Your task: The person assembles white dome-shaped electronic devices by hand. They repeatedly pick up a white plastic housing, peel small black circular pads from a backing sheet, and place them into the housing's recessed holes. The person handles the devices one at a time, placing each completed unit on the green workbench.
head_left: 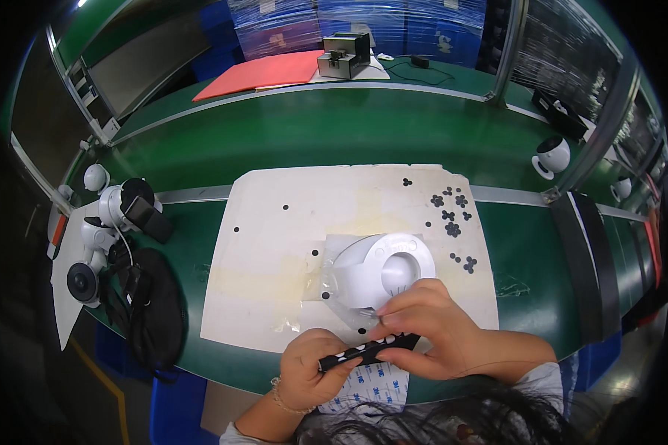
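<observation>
A narrow black strip [365,351] with a row of white round spots is held up near the board's front edge. My left hand [312,362] grips its left end, thumb along the lower side. At its other end is my right hand [436,331], with the thumb against the strip and the fingertips bent close above it; whether they pinch a small piece I cannot tell. Just beyond my hands a white plastic housing [356,273] with a round opening lies on clear plastic film [332,278]. A white sheet with blue print [371,387] sits below the strip.
Small black round pads [453,228] lie scattered and clustered on the pale board [267,274]. White cameras [96,236], cables and a black pouch [158,304] are at the left. Black foam strips [583,259] lie right. A metal fixture [345,58] stands on the back shelf.
</observation>
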Available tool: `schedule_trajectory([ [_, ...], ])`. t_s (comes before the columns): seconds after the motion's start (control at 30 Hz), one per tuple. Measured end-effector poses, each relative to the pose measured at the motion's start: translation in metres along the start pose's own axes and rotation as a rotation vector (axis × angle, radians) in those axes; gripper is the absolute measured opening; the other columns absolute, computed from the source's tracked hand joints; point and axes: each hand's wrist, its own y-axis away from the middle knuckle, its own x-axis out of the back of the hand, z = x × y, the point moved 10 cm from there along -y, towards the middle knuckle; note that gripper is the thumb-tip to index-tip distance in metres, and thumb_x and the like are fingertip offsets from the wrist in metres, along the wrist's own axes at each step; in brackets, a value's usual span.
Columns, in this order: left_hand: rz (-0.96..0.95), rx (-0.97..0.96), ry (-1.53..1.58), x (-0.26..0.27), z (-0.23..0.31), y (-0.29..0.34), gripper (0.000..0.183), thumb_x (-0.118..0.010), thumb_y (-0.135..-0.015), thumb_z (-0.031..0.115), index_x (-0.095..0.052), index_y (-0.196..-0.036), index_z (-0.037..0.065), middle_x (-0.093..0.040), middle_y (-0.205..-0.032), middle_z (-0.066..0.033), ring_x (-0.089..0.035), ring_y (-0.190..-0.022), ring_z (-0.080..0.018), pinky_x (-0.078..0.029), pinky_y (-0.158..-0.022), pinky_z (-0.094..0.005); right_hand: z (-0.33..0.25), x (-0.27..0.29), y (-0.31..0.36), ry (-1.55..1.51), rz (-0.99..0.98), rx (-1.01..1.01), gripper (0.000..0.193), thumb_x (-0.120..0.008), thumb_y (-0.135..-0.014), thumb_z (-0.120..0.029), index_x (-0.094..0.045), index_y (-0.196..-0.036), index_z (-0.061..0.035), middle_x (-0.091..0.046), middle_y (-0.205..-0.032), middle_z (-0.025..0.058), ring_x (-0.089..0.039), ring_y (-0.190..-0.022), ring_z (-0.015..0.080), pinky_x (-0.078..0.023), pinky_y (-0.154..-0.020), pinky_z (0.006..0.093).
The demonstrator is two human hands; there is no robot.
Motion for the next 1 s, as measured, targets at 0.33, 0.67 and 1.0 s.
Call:
schedule_trajectory([
  [0.33, -0.128, -0.065, -0.174, -0.013, 0.008, -0.007, 0.020, -0.066, -0.060, 0.001, -0.060, -0.080, 0.002, -0.057, -0.068, -0.0081, -0.054, -0.060, -0.0254, -0.042, -0.054, -0.0327, -0.014, -0.001, 0.012, -0.087, 0.100, 0.109, 0.021, -0.062, -0.075, -0.009, -0.058, -0.096, -0.0061, -0.058, -0.087, 0.0054, -0.055, -0.080, 0.0227, -0.038, -0.070, 0.0339],
  [0.67, -0.108, -0.093, -0.307, -0.011, 0.021, -0.007, 0.027, -0.062, -0.057, 0.005, -0.061, -0.083, 0.007, -0.058, -0.087, -0.0099, -0.054, -0.077, -0.0265, -0.042, -0.068, -0.0368, -0.007, 0.005, 0.012, -0.269, 0.054, 0.089, 0.035, -0.050, -0.079, 0.006, -0.041, -0.111, -0.0024, -0.052, -0.089, 0.0113, -0.053, -0.075, 0.0196, -0.042, -0.067, 0.0309],
  [1.0, -0.255, -0.217, -0.515, -0.031, 0.007, -0.006, 0.028, -0.062, -0.061, 0.015, -0.061, -0.089, 0.010, -0.046, -0.126, -0.0094, -0.038, -0.118, -0.0312, -0.033, -0.088, -0.0455, 0.095, 0.042, 0.003, -0.552, 0.322, -0.344, 0.061, -0.044, -0.080, 0.009, -0.017, -0.133, -0.0051, -0.036, -0.114, 0.0144, -0.049, -0.081, 0.0098, -0.042, -0.076, 0.0248],
])
